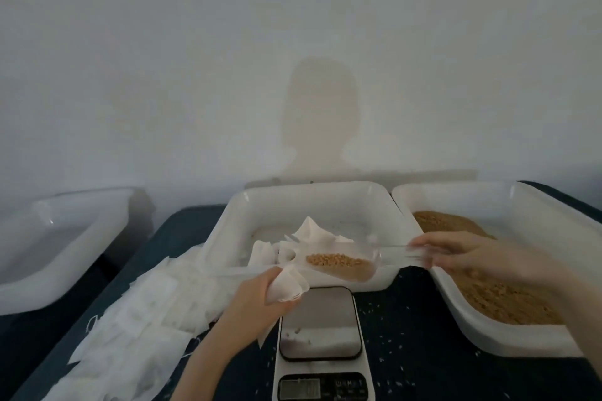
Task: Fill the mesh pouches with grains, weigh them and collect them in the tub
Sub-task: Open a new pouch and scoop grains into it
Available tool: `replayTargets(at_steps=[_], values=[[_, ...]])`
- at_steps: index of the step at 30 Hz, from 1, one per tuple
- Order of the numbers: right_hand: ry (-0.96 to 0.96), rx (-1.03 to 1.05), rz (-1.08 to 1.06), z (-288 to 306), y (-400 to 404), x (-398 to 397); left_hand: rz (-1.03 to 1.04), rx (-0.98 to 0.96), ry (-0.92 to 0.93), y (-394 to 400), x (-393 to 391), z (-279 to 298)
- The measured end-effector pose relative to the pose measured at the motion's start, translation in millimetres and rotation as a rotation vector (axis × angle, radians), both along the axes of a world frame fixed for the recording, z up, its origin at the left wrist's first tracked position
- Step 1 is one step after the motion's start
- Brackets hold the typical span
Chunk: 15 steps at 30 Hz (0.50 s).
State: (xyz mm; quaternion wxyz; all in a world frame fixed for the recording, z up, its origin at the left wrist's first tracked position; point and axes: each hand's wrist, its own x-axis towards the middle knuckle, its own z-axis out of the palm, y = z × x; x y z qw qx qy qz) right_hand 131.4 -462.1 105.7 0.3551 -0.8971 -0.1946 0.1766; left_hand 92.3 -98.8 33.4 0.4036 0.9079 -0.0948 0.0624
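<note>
Mesh pouch point(288, 283): soft, thin and very light; it crumples in the left hand point(260, 295), whose fingers are curled round its gathered body with the mouth turned toward the scoop. It looks likely to collapse unless held just below the rim, so the mouth needs to be kept spread.
Scoop point(345, 262): clear, stiff plastic, part-filled with grains point(335, 261); its lip is just beside and slightly above the pouch mouth. The right hand point(462, 254) pinches the long handle at its far end, fingers closed on it.
Grains: small, loose and free-running; they would probably spill at a fast tilt, and strays already dot the dark surface point(417, 329) between the two hands' fingers.
Scale point(321, 322): directly below the pouch, near the left fingers; a few grains lie on its plate, which could skew a reading.
Grain tray point(508, 283): under and beyond the right fingers, holding the bulk supply.
Collecting tub point(312, 202): just behind the scoop, beyond both sets of fingers; white pouches point(309, 233) lie in it.
Empty pouches point(136, 312): a loose flat heap to the left of the left fingers, slippery-looking sheets best picked one at a time by an edge.
Spare tub point(65, 238): well apart, far left of the left fingers.
Best hold: judged, pinch the pouch rim on two sides while pouring slowly.
</note>
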Motion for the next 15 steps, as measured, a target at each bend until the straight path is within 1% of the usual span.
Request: replayTargets(at_steps=[6, 9, 15], values=[[0.043, -0.022, 0.075, -1, 10, 3, -0.011, 0.007, 0.020, 3, -2, -3], [0.084, 0.006, 0.110, -1, 12, 3, -0.021, 0.035, 0.027, 2, -1, -3], [0.113, -0.020, 0.137, -2, 12, 4, -0.070, 0.103, 0.018, 3, 1, -7]])
